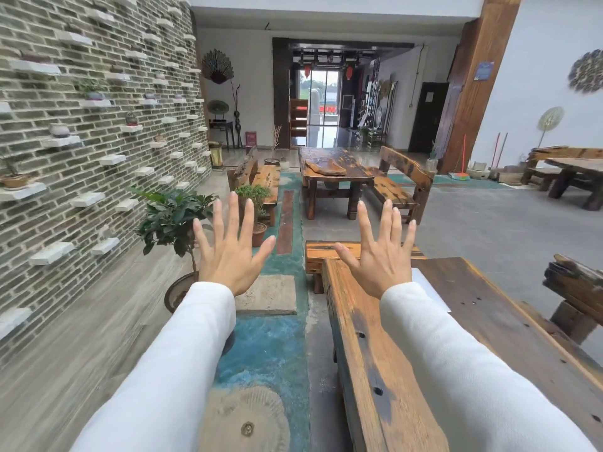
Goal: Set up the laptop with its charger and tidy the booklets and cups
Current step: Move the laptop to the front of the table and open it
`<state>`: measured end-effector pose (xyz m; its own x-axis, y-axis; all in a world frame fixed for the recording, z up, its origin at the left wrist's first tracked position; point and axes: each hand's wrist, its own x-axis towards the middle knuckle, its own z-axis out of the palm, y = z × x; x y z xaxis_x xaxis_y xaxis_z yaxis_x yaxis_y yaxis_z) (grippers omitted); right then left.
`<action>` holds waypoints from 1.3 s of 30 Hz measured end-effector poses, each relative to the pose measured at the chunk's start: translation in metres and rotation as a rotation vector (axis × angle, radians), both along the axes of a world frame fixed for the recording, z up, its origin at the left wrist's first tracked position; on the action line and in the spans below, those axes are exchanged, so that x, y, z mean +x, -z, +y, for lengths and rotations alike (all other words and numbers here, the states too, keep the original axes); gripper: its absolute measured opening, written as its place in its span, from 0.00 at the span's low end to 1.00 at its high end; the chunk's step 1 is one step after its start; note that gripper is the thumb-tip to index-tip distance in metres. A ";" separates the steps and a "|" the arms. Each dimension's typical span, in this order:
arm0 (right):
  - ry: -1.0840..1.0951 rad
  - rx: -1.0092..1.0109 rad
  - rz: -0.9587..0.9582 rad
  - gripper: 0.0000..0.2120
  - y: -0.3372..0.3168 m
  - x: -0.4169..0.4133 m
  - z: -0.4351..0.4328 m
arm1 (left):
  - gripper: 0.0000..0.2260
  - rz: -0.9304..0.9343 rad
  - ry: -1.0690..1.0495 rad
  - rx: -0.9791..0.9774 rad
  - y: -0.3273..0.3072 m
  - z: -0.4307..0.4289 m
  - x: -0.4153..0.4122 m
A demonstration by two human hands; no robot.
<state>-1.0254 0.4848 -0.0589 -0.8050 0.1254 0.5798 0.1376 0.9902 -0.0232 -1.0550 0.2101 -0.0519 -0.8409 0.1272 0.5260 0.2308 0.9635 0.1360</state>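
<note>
Hall with a brick wall [81, 125] at left, a potted plant [173, 220] beside it, more wooden furniture farther back. Near right, a bench [355, 321] alongside a dark table [496, 308]. Raised in front, backs toward the camera: left hand [228, 259] over the floor, right hand [381, 259] over the bench end, all 5 fingers of each spread straight, gripping nothing. On the table, a white sheet [432, 287], mostly hidden behind the right sleeve; cannot tell whether a booklet.

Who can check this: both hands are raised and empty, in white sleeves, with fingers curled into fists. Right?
No. The head view shows the left hand and right hand with fingers spread straight, not curled into fists. Both are raised and empty, in white sleeves.
</note>
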 end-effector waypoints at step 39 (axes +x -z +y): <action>0.413 -0.106 -0.123 0.39 0.081 -0.362 0.108 | 0.35 -0.079 0.512 -0.114 0.078 0.163 -0.475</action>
<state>-1.3875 0.5923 -0.1400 -0.7369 0.5046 0.4498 0.5295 0.8445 -0.0800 -1.5302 0.3733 -0.1302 -0.6929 0.5846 0.4222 0.6686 0.7400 0.0727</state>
